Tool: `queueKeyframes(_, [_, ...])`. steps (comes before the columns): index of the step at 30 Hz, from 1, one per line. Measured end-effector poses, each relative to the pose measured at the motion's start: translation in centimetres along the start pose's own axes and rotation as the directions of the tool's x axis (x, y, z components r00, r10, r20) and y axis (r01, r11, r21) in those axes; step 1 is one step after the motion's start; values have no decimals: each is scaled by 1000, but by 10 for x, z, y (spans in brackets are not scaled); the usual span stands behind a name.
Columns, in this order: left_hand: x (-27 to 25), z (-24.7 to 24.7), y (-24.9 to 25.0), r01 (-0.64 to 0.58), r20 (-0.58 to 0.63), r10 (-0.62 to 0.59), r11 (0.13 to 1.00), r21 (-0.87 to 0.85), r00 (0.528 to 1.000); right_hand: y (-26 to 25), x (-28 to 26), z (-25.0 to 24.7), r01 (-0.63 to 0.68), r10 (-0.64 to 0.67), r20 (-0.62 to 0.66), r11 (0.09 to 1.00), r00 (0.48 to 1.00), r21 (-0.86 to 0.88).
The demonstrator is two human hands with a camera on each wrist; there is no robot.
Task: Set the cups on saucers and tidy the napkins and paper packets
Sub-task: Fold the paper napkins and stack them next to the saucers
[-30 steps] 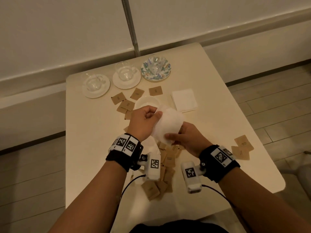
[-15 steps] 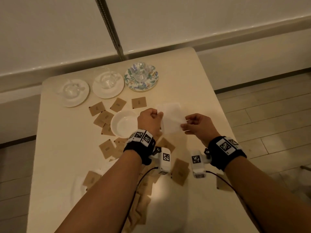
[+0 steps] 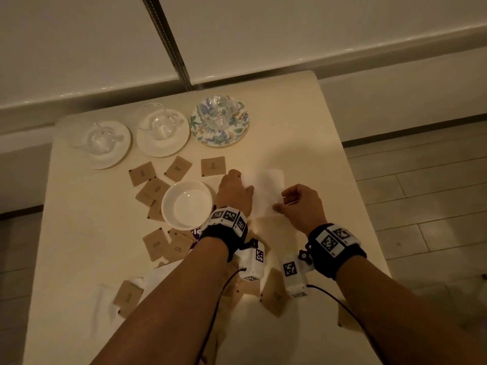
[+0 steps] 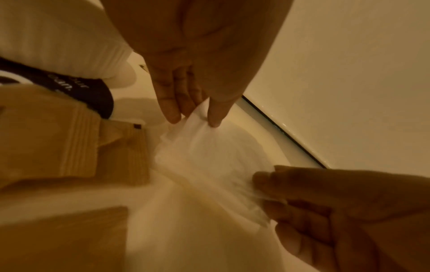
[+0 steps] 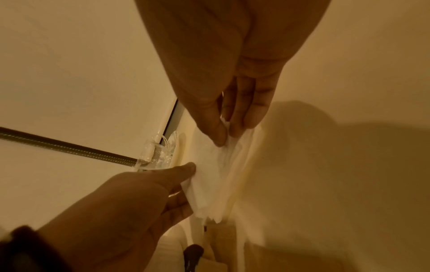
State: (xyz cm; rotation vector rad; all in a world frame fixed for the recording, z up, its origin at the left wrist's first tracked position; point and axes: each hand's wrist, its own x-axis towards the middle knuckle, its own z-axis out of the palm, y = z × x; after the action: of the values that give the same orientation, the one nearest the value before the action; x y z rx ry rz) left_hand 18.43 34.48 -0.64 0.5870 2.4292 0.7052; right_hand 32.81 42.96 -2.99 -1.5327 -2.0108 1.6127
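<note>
**Napkin pinched at both sides, over the table**

While both hands work it, the white napkin [image 3: 266,192] hangs low over the table [image 3: 303,127], right of the empty bowl [image 3: 187,205]. Left hand [image 3: 233,192] pinches its left edge, thumb against fingers; right hand [image 3: 300,204] pinches the near right corner. Judged thin, limp, easily torn: hold by corners, keep it taut.

Count: three glass cups on three saucers; about a dozen brown packets visible, some hidden under the arms.

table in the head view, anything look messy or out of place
Yes. Brown paper packets lie scattered at odd angles around an empty white saucer, and a crumpled napkin sits near the table's left edge. Three cups already stand on saucers; both hands pinch a napkin.
</note>
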Motion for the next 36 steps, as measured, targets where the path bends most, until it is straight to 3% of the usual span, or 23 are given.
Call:
queueKeyframes(7, [-18, 4, -6, -19, -86, 1, 976, -216, 996, -2, -1, 0, 9, -9, -2, 1000, 1000, 20])
queueKeyframes(10, [-22, 5, -9, -81, -100, 66, 984, -157, 993, -4, 1, 0, 29, -31, -22, 996, 999, -89])
queueKeyframes(12, [-25, 9, -14, -119, -109, 110, 990, -78, 988, -4, 1, 0, 118, -143, -88, 963, 986, -243])
queueKeyframes(14, [-29, 13, -18, -117, -88, 112, 992, -50, 990, -7, -2, 3, 296, -347, -78, 880, 935, -371])
queueKeyframes(16, [-30, 17, -21, -120, -31, 119, 992, -28, 992, -11, -2, 11, 481, -507, 106, 702, 856, -525])
queueKeyframes(18, [-28, 19, -24, -158, 15, 158, 986, 45, 987, -11, 2, 17, 588, -479, 364, 495, 799, -640])
queueKeyframes(20, [-25, 19, -27, -163, 33, 161, 984, 70, 986, -3, 9, 16, 601, -343, 495, 413, 798, -684])
queueKeyframes(22, [-23, 19, -30, -170, 56, 165, 981, 90, 985, 6, 13, 11, 588, -275, 520, 398, 809, -704])
queueKeyframes(28, [-19, 17, -33, -168, 102, 156, 979, 118, 982, 22, 11, 4, 556, -284, 478, 449, 831, -700])
queueKeyframes(30, [-19, 16, -31, -142, 89, 137, 989, 45, 987, 20, 7, 3, 497, -306, 392, 572, 867, -653])
queueKeyframes(33, [-18, 13, -25, -47, 4, 48, 987, -153, 999, 10, 8, 1, 324, -320, 96, 803, 943, -500])
queueKeyframes(36, [-15, 11, -20, -8, -9, 7, 989, -147, 1000, -5, 14, 8, 236, -229, 63, 898, 971, -372])
